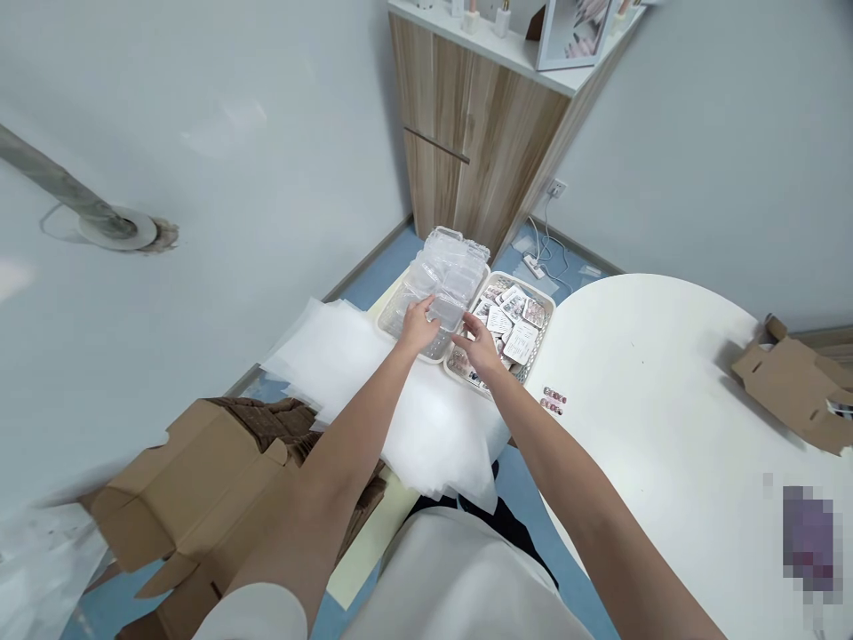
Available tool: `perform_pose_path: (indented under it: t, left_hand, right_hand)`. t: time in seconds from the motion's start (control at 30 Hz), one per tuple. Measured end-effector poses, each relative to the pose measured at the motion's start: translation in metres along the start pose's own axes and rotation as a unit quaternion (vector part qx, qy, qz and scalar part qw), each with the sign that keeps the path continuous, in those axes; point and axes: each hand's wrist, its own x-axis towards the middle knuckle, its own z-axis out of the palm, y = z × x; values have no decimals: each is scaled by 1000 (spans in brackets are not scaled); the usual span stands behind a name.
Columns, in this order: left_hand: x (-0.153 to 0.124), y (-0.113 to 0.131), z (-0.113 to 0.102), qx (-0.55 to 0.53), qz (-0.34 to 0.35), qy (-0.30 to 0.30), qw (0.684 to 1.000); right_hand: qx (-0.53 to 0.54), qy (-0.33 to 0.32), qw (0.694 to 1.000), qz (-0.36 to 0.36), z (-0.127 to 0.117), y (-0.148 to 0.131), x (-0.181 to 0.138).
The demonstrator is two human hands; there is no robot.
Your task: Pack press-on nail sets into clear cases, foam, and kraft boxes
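My left hand (419, 327) reaches over a white basket (388, 313), its fingers apart beside the clear plastic cases (450, 271) heaped inside. Whether the fingertips touch a case is hard to tell. My right hand (481, 349) is at the near left side of a second white basket (547, 313), thumb and fingers spread with nothing visible between them. Cards with false nails (513, 304) and printed white cards (521, 341) fill that basket. Part of its contents is hidden under my right hand.
White sheets (346, 347) lie under and before the baskets. Two rows of false nails (553, 401) rest on the round white table (640, 356), with a cardboard box (796, 382) at its right. Flattened cardboard (193, 480) is at left. A wooden cabinet (466, 124) stands behind.
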Motion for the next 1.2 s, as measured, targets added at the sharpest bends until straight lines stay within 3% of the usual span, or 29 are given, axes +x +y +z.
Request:
perform_pose_path:
  t: [0.2,0.33,0.43,0.53,0.8,1.0,1.2]
  left_hand:
    - [-34,19,3,-88,23,57,994]
    - [-78,37,15,-213,33,-3,976]
    - [-123,52,30,-247,15,-49,968]
    - [-172,69,49,-270,-29,-106,957]
    - [-284,114,115,-390,-104,-228,886]
    - [-338,138,167,-384,-97,-256,882]
    - [-368,157,198,-324,-83,-321,886]
  right_hand:
    - [88,10,996,-24,-19,-10,-35]
    - [112,22,993,-24,-49,-9,-78]
    - [105,27,994,-25,-81,-5,-119]
    - [104,41,993,-24,-117,2,-166]
    - [152,110,982,-21,-204,27,-288]
    - [192,168,967,-7,-249,45,-354]
    - [243,222,944,20,-279,65,-388]
